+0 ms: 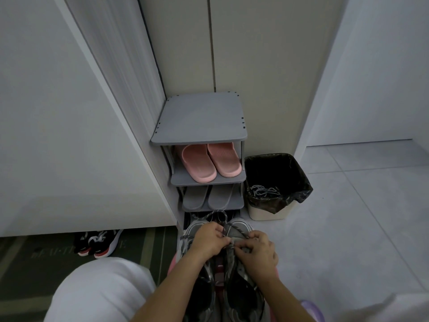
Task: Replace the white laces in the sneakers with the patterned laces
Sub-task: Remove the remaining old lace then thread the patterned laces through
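Two grey sneakers (241,291) lie side by side in front of me, toes pointing at the shoe rack. A dark patterned lace (228,227) loops over the toe end of the right sneaker. My left hand (209,240) and my right hand (257,249) meet over the shoe's upper eyelets, both pinching the lace, with curled fingers. The lace ends trail toward the rack's bottom shelf. A tangle of pale laces (264,190) lies inside the bin.
A grey shoe rack (202,119) stands ahead with pink slippers (211,162) and grey slippers (207,197). A bin with a black liner (276,182) sits to its right. Black and red sneakers (97,242) rest on the mat at left.
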`<act>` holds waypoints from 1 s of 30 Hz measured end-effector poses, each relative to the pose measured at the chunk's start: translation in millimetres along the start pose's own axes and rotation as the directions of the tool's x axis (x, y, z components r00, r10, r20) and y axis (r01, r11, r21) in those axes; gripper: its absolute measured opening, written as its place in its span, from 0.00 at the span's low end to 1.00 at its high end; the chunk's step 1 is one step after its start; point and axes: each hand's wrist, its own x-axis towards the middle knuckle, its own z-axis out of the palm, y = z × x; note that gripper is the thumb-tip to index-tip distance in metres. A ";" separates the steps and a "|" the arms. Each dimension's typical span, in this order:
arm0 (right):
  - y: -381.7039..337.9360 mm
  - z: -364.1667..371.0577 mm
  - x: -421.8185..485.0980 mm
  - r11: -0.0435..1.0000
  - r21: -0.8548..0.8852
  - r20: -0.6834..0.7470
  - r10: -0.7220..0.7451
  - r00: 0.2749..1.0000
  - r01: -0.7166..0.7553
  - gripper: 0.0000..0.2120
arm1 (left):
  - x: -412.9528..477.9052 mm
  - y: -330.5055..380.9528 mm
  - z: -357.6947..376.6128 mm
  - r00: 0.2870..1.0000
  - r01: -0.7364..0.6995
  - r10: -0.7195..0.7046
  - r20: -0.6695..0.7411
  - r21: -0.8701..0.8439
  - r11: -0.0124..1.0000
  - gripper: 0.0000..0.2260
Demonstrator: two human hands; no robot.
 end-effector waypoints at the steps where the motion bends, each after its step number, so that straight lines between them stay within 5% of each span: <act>1: -0.4 -0.3 -0.2 1.000 0.006 0.008 0.010 1.000 -0.010 0.06 | 0.7 -0.5 -0.1 1.000 0.007 -0.007 0.004 -0.014 1.000 0.18; 14: 1.6 1.9 -0.3 0.995 0.023 -0.001 -0.098 0.995 0.098 0.04 | -3.5 -3.7 -1.1 0.995 -0.049 0.058 0.079 -0.106 0.993 0.14; 22: 8.8 4.4 2.2 0.924 0.377 -0.143 -0.011 0.990 0.064 0.14 | -5.6 -2.1 -4.2 0.963 -0.096 0.136 0.233 -0.177 0.980 0.20; 27: 6.8 1.7 3.6 0.901 0.433 -0.019 0.019 1.000 -0.009 0.08 | -5.4 -3.7 -4.4 0.956 -0.104 0.152 0.250 -0.194 0.975 0.18; 30: 7.8 1.9 4.3 0.903 0.429 -0.063 0.024 0.998 0.005 0.10 | -6.2 -3.0 -4.2 0.957 -0.110 0.157 0.245 -0.195 0.975 0.18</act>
